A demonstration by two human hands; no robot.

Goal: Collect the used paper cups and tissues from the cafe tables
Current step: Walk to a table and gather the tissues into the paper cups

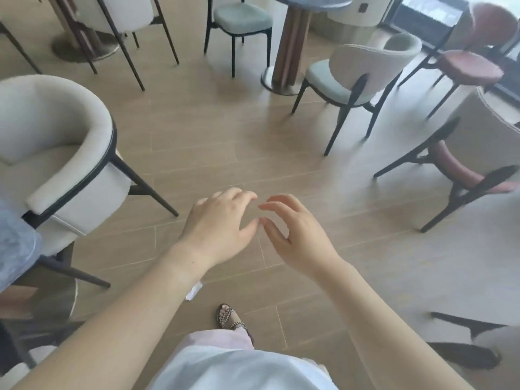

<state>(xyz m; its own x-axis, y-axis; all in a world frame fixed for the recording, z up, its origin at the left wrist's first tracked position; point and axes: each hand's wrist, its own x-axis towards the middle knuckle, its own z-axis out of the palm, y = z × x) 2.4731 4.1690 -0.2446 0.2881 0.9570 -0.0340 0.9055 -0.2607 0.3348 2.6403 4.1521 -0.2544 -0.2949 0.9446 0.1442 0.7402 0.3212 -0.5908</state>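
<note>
My left hand (218, 223) and my right hand (295, 232) hang side by side over the wooden floor, fingertips almost touching. Both have loosely curved fingers and hold nothing. No paper cup shows in this view. A small white scrap (194, 291), perhaps a wrapper or tissue, lies on the floor just under my left forearm. A round dark-topped table (309, 1) stands at the far top; what is on it is cut off by the frame.
A cream armchair (56, 153) stands at left beside a blue-grey table edge (17, 243). Cream-backed chairs (363, 71) and pink-seated chairs (470, 68) stand at right. A teal chair (242, 21) is at the top. My sandalled foot (229, 316) is below my hands.
</note>
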